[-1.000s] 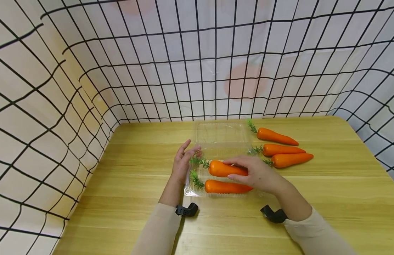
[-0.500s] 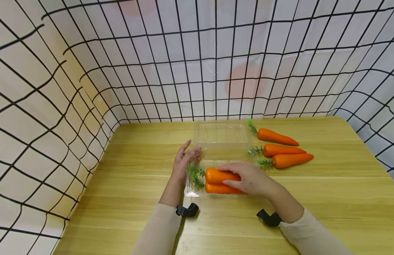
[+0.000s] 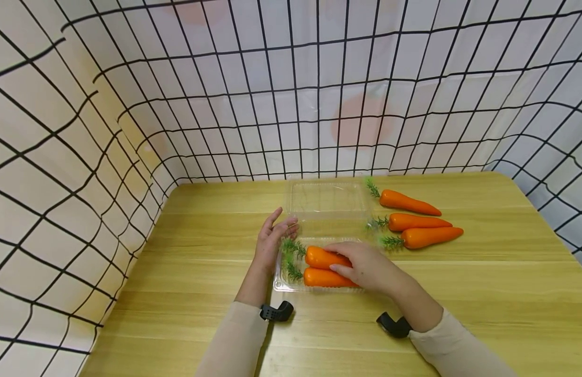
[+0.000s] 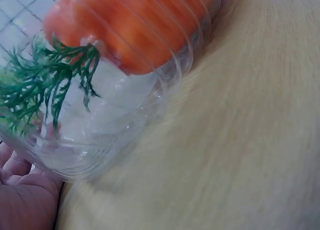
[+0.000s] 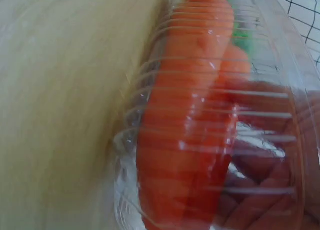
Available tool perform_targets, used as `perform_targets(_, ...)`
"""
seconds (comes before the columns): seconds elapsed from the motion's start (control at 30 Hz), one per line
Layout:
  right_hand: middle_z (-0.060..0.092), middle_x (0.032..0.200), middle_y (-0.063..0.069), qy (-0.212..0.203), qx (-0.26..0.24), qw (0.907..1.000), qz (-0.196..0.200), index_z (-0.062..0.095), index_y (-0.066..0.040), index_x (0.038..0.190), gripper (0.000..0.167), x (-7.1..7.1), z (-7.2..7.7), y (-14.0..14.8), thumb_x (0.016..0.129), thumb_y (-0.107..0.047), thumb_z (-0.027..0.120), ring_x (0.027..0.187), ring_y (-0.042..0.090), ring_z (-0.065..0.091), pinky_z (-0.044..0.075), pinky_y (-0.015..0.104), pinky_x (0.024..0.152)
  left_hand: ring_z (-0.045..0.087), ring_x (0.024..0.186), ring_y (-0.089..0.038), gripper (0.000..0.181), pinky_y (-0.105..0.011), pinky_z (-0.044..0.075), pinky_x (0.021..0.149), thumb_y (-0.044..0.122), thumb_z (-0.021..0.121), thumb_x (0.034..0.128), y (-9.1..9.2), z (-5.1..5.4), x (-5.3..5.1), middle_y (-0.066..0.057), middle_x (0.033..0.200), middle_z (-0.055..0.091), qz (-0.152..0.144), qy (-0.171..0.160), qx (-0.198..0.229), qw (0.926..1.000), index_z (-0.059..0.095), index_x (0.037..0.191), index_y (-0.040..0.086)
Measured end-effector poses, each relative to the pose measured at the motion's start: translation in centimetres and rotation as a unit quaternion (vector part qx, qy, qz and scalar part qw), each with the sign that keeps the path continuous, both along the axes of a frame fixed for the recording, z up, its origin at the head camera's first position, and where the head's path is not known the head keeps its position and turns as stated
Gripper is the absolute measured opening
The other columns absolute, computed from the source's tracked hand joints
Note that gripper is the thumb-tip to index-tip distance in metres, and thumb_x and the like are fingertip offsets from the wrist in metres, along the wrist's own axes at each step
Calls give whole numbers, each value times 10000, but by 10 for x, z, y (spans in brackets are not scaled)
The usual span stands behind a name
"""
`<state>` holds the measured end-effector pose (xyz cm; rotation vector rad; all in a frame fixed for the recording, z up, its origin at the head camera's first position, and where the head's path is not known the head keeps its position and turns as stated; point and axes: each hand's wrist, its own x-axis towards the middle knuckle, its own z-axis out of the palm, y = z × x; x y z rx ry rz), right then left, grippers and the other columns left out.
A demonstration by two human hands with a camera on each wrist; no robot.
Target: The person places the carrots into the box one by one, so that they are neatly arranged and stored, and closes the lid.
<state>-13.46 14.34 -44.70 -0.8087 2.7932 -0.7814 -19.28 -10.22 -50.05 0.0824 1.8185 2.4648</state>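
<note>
A clear plastic box (image 3: 283, 286) stands with its lid (image 3: 326, 196) laid back behind it. Two orange carrots with green tops lie side by side in its base. My right hand (image 3: 373, 267) curls over the rear carrot (image 3: 321, 257), thumb and fingers around its body; the front carrot (image 3: 326, 278) is partly under that hand. Through the box wall the right wrist view shows a carrot (image 5: 185, 110) and the fingers behind it. My left hand (image 3: 271, 241) lies against the box's left side, fingers spread and relaxed, beside the leafy tops (image 4: 50, 80).
Three more carrots lie right of the box on the wooden table (image 3: 201, 235): one at the back (image 3: 409, 202), one in the middle (image 3: 419, 221) and one nearest (image 3: 431, 237). A white cloth with a black grid (image 3: 272, 104) stands behind and at the sides.
My right hand has moved left and toward the near side with the rear carrot, which now lies lower and against the front one. The left hand has stayed at the box's side.
</note>
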Motion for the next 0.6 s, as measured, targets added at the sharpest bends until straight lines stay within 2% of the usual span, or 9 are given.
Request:
perform_targets(0.13, 675, 1349, 120, 97, 197, 9998, 39, 637, -91, 1373, 399, 1, -3, -1, 999, -229, 646, 1263, 346, 624, 484, 543, 1082, 637, 1256, -383, 599, -313, 544, 1021, 117, 498, 1036, 0, 0, 0, -166, 1338, 673, 0, 18, -156, 9999, 299, 1599, 83)
perform_targets(0.27, 663, 1363, 142, 88, 368, 9992, 85, 629, -66, 1383, 402, 1, -4, -2, 999, -187, 635, 1280, 360, 611, 473, 544, 1093, 619, 1274, -411, 595, -401, 488, 1116, 125, 498, 1043, 0, -2, -1, -214, 1378, 638, -44, 89, -296, 9995, 293, 1600, 81)
perform_targets(0.4, 663, 1360, 140, 78, 360, 9993, 107, 634, -66, 1375, 397, 1, -3, -1, 996, -184, 639, 1284, 360, 606, 468, 548, 1097, 610, 1283, -416, 594, -468, 408, 1186, 125, 500, 1041, 0, -2, -1, -225, 1392, 626, -60, 101, -288, 9995, 297, 1597, 85)
perform_targets(0.6, 677, 1330, 119, 63, 302, 9995, 110, 649, -76, 1346, 379, 0, -3, 1, 989, -205, 659, 1258, 334, 618, 483, 534, 1083, 596, 1292, -431, 607, -485, 306, 1247, 104, 498, 1027, 0, -2, 0, -255, 1409, 603, -69, 123, -205, 9997, 297, 1599, 84)
